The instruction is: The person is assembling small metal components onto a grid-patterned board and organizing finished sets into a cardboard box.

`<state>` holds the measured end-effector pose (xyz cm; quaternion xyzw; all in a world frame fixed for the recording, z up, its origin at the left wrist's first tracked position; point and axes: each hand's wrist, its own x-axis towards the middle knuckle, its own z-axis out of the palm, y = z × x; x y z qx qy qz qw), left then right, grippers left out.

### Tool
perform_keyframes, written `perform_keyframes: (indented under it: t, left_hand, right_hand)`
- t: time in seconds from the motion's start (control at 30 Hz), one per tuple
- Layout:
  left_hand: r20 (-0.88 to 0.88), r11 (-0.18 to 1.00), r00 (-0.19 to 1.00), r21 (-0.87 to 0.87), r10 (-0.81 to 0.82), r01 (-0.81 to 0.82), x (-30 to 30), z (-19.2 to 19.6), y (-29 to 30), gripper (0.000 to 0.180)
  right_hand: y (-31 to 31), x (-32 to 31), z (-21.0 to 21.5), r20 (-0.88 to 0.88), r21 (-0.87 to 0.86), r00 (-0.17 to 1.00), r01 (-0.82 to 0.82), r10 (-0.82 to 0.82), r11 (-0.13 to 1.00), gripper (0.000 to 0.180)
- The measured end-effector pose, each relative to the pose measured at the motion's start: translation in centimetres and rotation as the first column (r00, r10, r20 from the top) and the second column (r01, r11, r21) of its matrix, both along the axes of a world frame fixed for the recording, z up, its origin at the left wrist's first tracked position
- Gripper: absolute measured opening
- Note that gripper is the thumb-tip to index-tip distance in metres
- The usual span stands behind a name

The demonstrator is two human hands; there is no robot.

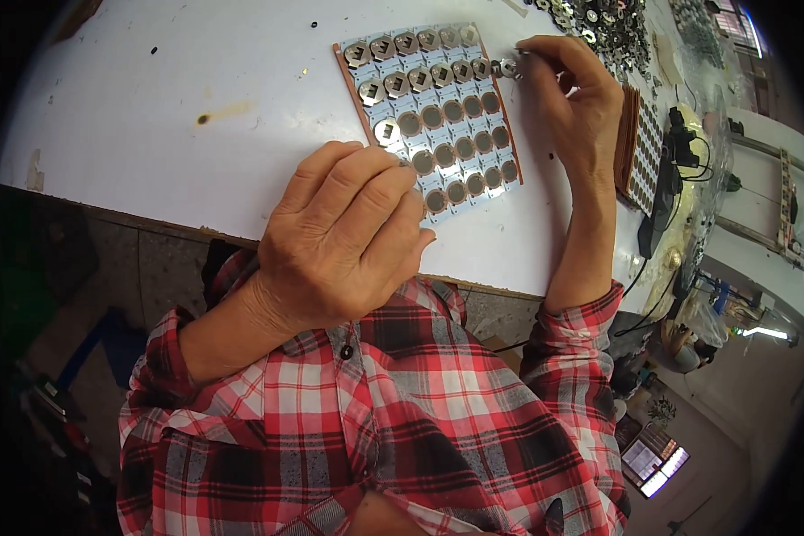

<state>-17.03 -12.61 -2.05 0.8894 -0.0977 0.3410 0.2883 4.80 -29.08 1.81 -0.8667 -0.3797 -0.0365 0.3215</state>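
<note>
left hand (344, 237) curled, right hand (576, 98) pinching

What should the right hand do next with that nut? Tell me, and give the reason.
Probably set the hex nut held by the right hand into the tray: its second row looks nearly filled, while the lower rows show empty round pockets.

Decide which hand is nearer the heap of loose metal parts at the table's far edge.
Right. The right hand is just below the heap of metal parts; the left hand rests at the tray's near corner.
</note>
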Motion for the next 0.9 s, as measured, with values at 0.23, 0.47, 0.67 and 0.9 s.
perform_keyframes:
  t: [0.23,0.47,0.67,0.9]
  left_hand:
    - [-0.028,0.972,0.996,-0.222,-0.084,0.076,-0.2,1.4,0.8,0.036]
    - [-0.139,0.327,0.912,-0.945,-0.385,-0.007,1.4,4.2,1.0,0.024]
    - [-0.082,0.090,0.853,-0.995,-0.515,-0.041,2.0,4.3,1.3,0.020]
    - [-0.086,0.035,0.881,-0.996,-0.465,-0.079,1.8,3.8,1.2,0.024]
  right_hand:
    - [0.6,-1.5,0.8,0.306,0.280,0.946,-0.193,0.103,0.941,0.019]
    - [1.9,-5.7,2.9,0.706,0.079,0.647,-0.473,0.286,0.877,0.028]
    - [2.4,-7.2,2.6,0.543,0.077,0.740,-0.514,0.396,0.855,0.032]
    - [2.5,-7.0,2.0,-0.343,0.541,0.762,-0.318,0.550,0.778,0.025]
